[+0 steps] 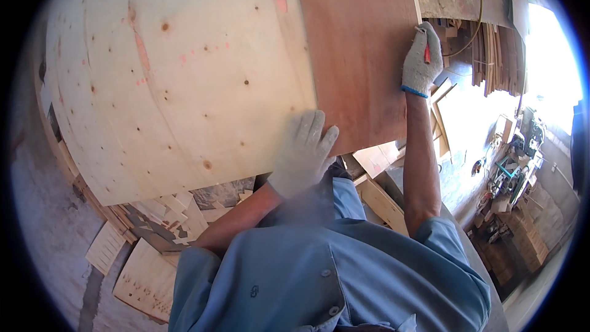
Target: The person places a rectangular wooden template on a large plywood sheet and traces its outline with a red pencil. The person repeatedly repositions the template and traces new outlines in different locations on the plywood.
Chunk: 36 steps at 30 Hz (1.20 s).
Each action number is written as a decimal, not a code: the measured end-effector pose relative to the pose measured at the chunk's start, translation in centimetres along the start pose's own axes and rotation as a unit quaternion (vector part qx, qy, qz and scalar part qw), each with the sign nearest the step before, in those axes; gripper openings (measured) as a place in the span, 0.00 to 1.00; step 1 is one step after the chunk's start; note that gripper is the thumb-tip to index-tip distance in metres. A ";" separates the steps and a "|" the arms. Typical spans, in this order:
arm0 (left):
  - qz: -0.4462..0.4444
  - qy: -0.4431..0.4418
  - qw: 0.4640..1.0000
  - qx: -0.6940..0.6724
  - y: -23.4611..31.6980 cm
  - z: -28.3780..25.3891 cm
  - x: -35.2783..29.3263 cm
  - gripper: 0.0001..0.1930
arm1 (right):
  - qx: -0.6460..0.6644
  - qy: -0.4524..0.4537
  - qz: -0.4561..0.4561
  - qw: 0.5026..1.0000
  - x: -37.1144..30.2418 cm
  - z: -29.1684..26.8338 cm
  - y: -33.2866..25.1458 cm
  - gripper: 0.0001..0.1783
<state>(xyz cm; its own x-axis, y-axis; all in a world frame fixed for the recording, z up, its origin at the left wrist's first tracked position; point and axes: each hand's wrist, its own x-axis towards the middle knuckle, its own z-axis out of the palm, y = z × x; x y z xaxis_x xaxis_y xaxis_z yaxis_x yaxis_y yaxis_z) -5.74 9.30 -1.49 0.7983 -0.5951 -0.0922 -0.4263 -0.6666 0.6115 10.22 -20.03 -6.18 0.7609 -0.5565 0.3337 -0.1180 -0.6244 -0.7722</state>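
A large pale plywood sheet [190, 80] with knots and pinkish patches spreads in front of me. A reddish-brown board [362, 55] lies along its right side. My left hand [304, 157], in a white knit glove, rests near the sheet's front right corner beside the seam, fingers stretched out. At the right edge of the brown board is my right hand [423, 61], in a similar glove with a blue cuff. Its fingers are curled at that edge, and a slim red thing [427, 53] shows between them. What kind of thing it is I cannot tell.
Wood offcuts [175, 215] and flat boards [144, 280] lie low on the left. Upright strips of wood [495, 61] stand at the far right, near a hanging yellowish cable [478, 24]. Cluttered tools [513, 169] and a wooden box [522, 230] are on the right.
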 end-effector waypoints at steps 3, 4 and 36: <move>-0.007 -0.015 1.000 0.000 -0.1 -0.5 0.8 0.36 | -0.012 0.000 -0.005 1.000 0.4 0.0 0.3 0.14; -0.010 -0.030 0.999 -0.011 0.4 -0.3 0.4 0.35 | -0.034 0.001 -0.015 0.999 0.0 -0.7 0.9 0.15; 0.002 -0.062 0.998 0.022 -0.5 1.6 -0.1 0.37 | -0.012 -0.045 0.041 0.998 0.3 -1.3 -2.6 0.24</move>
<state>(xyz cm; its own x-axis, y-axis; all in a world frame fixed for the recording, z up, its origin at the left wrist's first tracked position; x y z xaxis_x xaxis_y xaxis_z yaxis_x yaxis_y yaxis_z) -6.28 9.02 -3.03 0.7385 -0.6476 -0.1878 -0.4504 -0.6811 0.5773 9.92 -19.29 -3.35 0.8018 -0.5558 0.2196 -0.1968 -0.5925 -0.7812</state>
